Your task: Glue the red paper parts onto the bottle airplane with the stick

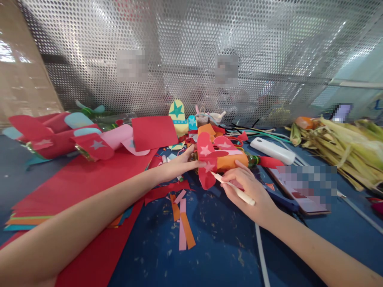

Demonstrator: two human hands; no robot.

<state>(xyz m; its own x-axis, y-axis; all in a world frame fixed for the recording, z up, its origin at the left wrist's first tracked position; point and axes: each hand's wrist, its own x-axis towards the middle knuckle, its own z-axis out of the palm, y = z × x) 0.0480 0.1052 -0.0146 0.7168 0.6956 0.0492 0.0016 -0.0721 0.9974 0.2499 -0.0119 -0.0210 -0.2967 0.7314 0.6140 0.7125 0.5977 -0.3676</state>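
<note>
A paper-covered bottle [231, 160] lies on its side in the middle, wrapped in orange paper, its green neck pointing right. Red paper fins [206, 159] with pale pink stars stand at its left end. My left hand [188, 160] grips that end, fingers partly hidden behind the fins. Pinched in my right hand [247, 189] is a white marker [236, 192], its tip at the lower star on the red paper. Some of my right fingers rest against the orange wrap.
Stacked coloured paper [80, 187] lies left, below red paper-covered bottles [50, 135]. Orange and pink strips [182, 223] lie in front. To the right are a white glue gun [272, 150], a phone [296, 191] and dry corn husks [344, 147]. A perforated metal panel [185, 52] stands behind.
</note>
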